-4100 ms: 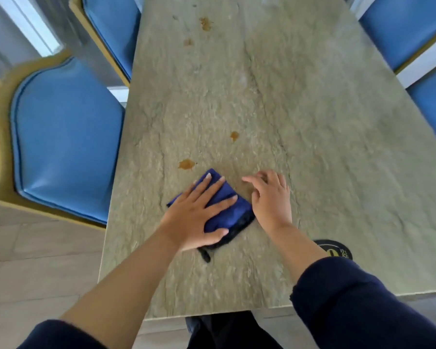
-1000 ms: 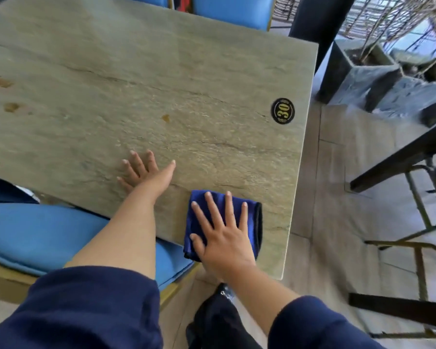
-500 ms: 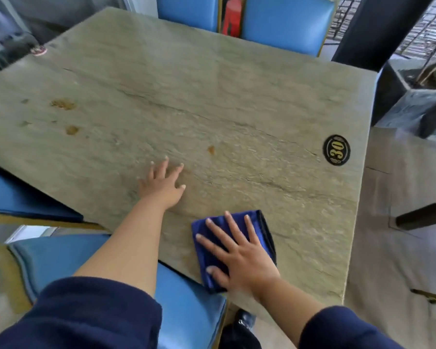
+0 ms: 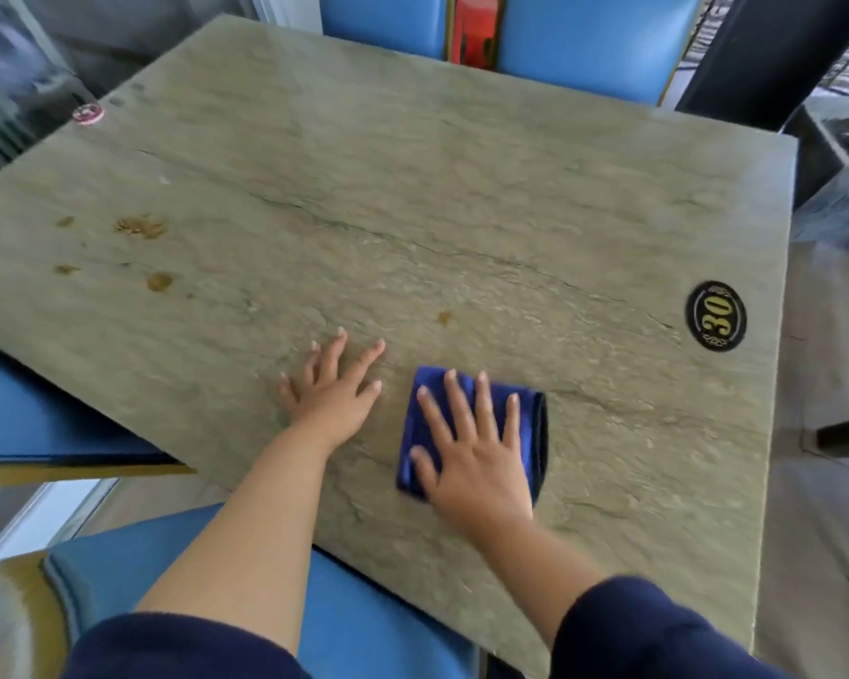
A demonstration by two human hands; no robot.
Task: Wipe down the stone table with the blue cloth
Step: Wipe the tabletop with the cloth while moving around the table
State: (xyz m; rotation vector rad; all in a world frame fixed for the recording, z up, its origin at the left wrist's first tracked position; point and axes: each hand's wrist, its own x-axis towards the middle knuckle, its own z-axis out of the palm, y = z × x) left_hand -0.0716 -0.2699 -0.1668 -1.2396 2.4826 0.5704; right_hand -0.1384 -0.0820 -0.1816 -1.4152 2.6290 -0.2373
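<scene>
The stone table fills the view, greenish-grey with dark veins. A folded blue cloth lies on it near the front edge. My right hand presses flat on the cloth with its fingers spread and straight. My left hand rests flat on the bare stone just left of the cloth, fingers spread. Brown stains mark the table's left part, and one small brown spot sits just beyond the two hands.
A black oval number badge sits near the table's right edge. Blue padded chairs stand at the far side, at the left and under the near edge. A small pink round thing lies at the far left corner.
My right hand has pushed the cloth away from the near edge, further onto the table. My left hand stays flat beside it. The view has shifted with my head.
</scene>
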